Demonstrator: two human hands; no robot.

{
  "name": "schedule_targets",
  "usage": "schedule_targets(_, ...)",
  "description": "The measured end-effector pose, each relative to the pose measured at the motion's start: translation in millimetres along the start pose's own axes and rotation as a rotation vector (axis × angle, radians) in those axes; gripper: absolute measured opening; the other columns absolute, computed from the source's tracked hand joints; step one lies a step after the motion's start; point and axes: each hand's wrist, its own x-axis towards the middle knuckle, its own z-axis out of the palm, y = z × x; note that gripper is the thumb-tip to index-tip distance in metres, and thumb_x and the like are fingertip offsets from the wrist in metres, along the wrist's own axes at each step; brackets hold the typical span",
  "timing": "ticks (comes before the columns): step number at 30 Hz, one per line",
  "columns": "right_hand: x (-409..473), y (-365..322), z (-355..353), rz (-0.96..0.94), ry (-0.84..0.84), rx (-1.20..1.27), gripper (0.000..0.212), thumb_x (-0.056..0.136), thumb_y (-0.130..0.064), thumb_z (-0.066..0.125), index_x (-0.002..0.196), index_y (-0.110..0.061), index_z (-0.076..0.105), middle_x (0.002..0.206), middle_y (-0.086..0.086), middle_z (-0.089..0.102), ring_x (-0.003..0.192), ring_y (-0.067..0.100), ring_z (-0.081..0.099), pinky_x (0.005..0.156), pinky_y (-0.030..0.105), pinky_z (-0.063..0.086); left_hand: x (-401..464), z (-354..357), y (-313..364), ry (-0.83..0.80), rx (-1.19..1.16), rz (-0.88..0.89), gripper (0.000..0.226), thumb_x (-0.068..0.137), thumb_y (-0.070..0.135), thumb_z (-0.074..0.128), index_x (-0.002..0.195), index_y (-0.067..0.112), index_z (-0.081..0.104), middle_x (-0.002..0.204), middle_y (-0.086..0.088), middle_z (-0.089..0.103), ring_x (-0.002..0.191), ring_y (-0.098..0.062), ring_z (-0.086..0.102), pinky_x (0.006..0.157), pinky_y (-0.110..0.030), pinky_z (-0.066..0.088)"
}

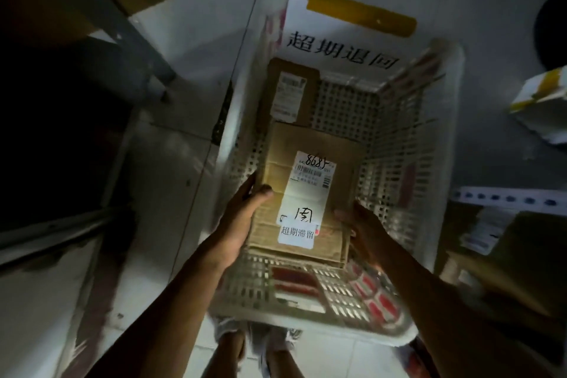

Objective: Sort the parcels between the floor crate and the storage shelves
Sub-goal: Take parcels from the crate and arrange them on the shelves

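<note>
While both hands grip it, left hand (242, 218) and right hand (362, 230) curled round its side edges, the cardboard parcel (310, 190) sits mid-frame inside the white crate (408, 138). Its label (306, 190) reads "8685" and "超期滞留"; the crate's sign (340, 40) reads "超期退回".

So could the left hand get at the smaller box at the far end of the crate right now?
Probably not yet: the left hand grips the big labelled box, which lies between it and the smaller box. Once freed, nothing covers that box.
</note>
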Motion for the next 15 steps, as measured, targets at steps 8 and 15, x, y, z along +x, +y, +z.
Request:
schedule_targets(8,94.5,29.6,31.5,0.001,0.015,0.002,0.054,0.059,-0.053,0.081,0.112,-0.048,0.072,0.106,-0.006,0.075,0.092,0.021,0.070,0.077,0.028,0.050,39.7,2.3,-40.8,0.443,0.393,-0.074,0.046,0.096,0.032,0.063,0.139,0.026,0.051,0.142,-0.003,0.057,0.129,-0.025,0.053,0.103,-0.039,0.044)
schedule_targets(15,116.1,35.6,10.1,0.002,0.038,0.042,0.060,0.065,-0.047,0.084,0.123,-0.041,0.070,0.118,-0.004,0.075,0.106,0.018,0.073,0.082,0.034,0.060,39.6,24.5,-45.6,0.561,0.295,0.015,0.026,0.101,0.025,0.063,0.126,0.021,0.064,0.108,0.021,0.063,0.104,0.007,0.058,0.099,-0.026,0.052)
